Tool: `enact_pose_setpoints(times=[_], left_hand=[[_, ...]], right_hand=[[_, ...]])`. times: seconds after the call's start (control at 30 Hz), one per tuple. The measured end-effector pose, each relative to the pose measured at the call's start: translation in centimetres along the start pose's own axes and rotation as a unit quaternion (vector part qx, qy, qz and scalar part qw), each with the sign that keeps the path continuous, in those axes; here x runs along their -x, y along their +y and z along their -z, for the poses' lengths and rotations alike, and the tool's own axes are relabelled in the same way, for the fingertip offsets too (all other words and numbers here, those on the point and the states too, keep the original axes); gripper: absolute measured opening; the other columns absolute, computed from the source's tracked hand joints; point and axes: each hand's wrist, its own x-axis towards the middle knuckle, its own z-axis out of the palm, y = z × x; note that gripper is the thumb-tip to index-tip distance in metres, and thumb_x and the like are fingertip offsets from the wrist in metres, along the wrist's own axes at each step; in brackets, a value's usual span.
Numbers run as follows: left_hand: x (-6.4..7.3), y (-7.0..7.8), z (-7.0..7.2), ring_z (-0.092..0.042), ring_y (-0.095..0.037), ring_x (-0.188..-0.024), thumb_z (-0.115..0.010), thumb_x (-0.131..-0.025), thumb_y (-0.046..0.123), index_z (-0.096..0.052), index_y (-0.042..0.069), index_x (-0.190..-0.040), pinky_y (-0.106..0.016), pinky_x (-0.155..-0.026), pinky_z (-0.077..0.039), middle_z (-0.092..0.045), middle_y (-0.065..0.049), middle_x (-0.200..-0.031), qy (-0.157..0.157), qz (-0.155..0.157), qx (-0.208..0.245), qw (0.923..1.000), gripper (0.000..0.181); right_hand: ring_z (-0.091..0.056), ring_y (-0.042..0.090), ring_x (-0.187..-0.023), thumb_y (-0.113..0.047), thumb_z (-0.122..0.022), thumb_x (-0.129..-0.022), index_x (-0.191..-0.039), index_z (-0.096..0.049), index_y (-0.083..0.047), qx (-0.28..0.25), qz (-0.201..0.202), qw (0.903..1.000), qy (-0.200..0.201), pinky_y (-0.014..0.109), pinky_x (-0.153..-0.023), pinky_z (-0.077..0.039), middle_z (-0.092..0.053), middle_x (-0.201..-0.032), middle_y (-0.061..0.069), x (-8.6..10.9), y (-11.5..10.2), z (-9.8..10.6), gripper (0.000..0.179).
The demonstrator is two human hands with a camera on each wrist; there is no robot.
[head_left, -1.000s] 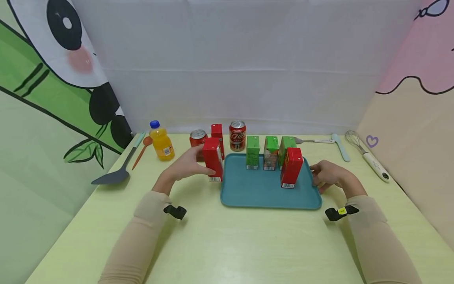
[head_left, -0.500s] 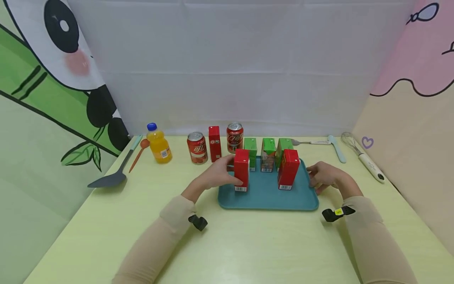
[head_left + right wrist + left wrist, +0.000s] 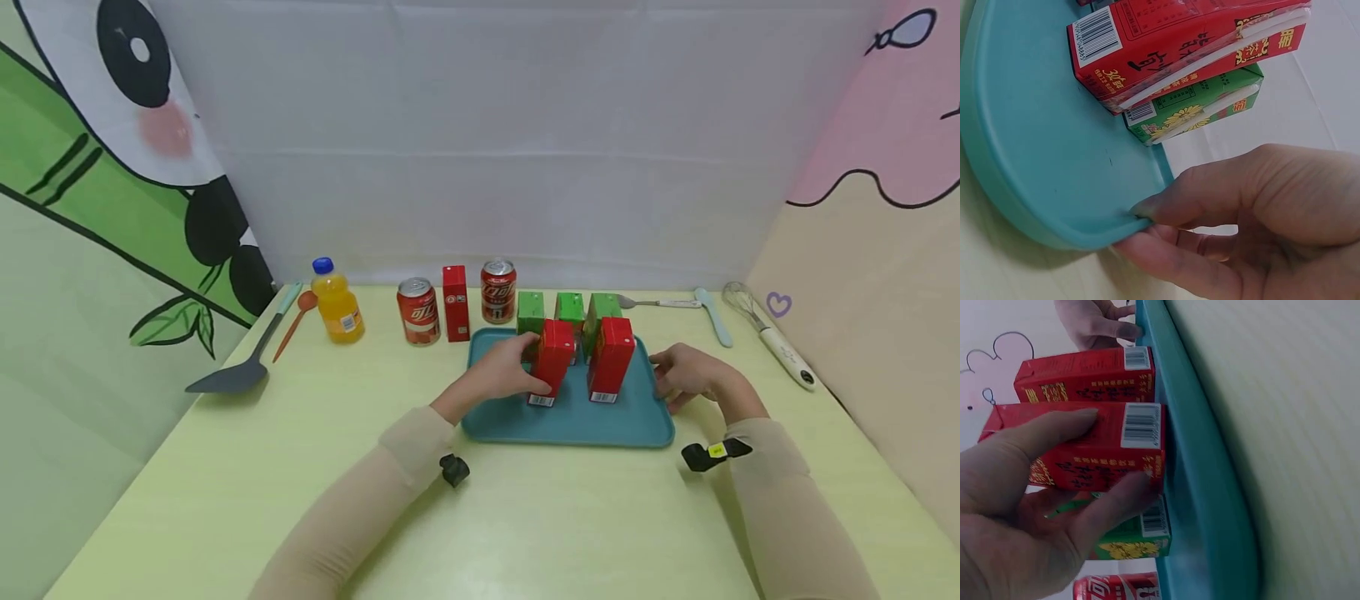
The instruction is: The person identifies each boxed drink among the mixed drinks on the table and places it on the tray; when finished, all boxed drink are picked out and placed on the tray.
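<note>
My left hand (image 3: 501, 372) grips a red drink carton (image 3: 553, 357) upright on the left half of the teal tray (image 3: 570, 432). In the left wrist view, thumb and fingers lie along opposite sides of that carton (image 3: 1085, 447), its base close against the tray floor. Just right of it stands a second red carton (image 3: 612, 354). Behind them is a row of green drink cartons (image 3: 602, 315), partly hidden by the red ones. My right hand (image 3: 692, 375) pinches the tray's right rim, thumb on top and fingers below in the right wrist view.
Behind the tray's left side stand two red soda cans (image 3: 420, 312), another red carton (image 3: 455, 304) and an orange juice bottle (image 3: 337, 304). A spatula (image 3: 240, 375) and orange spoon (image 3: 295, 325) lie far left. At back right are a fork (image 3: 660, 302), a light-blue-handled utensil (image 3: 714, 318) and a whisk (image 3: 776, 346).
My left hand has carried the red carton rightward from the tray's left edge onto the tray, near the other red carton. The right hand has stayed at the rim.
</note>
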Motion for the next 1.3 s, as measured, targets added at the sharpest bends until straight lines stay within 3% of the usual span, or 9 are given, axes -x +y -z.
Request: enact_pose_setpoints(times=[0.13,0.27,0.4,0.53,0.87,1.3], left_hand=[[0.1,0.6,-0.2,-0.058,-0.025,-0.117,-0.083,-0.083,0.028,-0.036,0.006,-0.153,-0.039,-0.087,-0.055,-0.057,-0.01,-0.137,-0.005,0.019,-0.021,0.9996,0.088],[0.0,0.7,-0.6,-0.062,-0.022,-0.11,-0.084,-0.083,0.026,-0.034,0.006,-0.154,-0.033,-0.078,-0.057,-0.06,-0.01,-0.133,-0.005,0.032,0.004,0.9995,0.089],[-0.5,0.9,-0.9,-0.062,-0.02,-0.106,-0.084,-0.083,0.023,-0.034,0.006,-0.153,-0.029,-0.07,-0.057,-0.061,-0.01,-0.129,-0.009,0.026,0.036,0.999,0.087],[-1.0,1.2,-1.4,-0.059,-0.02,-0.11,-0.084,-0.083,0.022,-0.036,0.007,-0.151,-0.028,-0.068,-0.057,-0.061,-0.009,-0.129,-0.016,0.021,0.038,0.9989,0.084],[-2.0,2.2,-2.3,-0.061,-0.019,-0.103,-0.083,-0.083,0.02,-0.037,0.005,-0.151,-0.027,-0.069,-0.056,-0.061,-0.009,-0.129,-0.017,0.031,0.0,0.9994,0.083],[-2.5,2.2,-2.8,-0.057,-0.02,-0.114,-0.082,-0.085,0.021,-0.035,0.006,-0.152,-0.033,-0.084,-0.055,-0.059,-0.008,-0.136,-0.018,0.023,-0.01,0.9995,0.083]], right_hand=[[-0.059,0.025,-0.092,0.01,-0.061,-0.085,-0.146,-0.022,0.022,0.0,0.002,1.0,-0.005,0.044,-0.072,-0.061,-0.052,-0.109,0.023,0.0,0.1,0.1,0.074],[-0.059,0.024,-0.091,0.009,-0.062,-0.085,-0.146,-0.023,0.022,0.007,0.0,1.0,-0.003,0.043,-0.072,-0.061,-0.052,-0.108,0.022,0.1,0.1,0.2,0.074],[-0.06,0.025,-0.09,0.009,-0.063,-0.085,-0.146,-0.023,0.021,0.013,-0.003,0.9999,0.004,0.043,-0.072,-0.061,-0.052,-0.108,0.022,0.1,0.0,0.4,0.074],[-0.059,0.026,-0.092,0.009,-0.063,-0.086,-0.147,-0.023,0.021,0.011,-0.008,0.9999,0.006,0.043,-0.072,-0.061,-0.05,-0.11,0.022,0.1,-0.1,0.5,0.074],[-0.059,0.027,-0.094,0.008,-0.064,-0.085,-0.147,-0.024,0.02,0.014,-0.016,0.9998,0.008,0.043,-0.072,-0.061,-0.05,-0.111,0.023,-0.1,-0.1,0.4,0.075],[-0.059,0.026,-0.091,0.009,-0.062,-0.085,-0.146,-0.024,0.021,0.008,-0.006,0.9999,0.002,0.043,-0.072,-0.061,-0.051,-0.108,0.022,0.0,-0.3,0.1,0.073]])
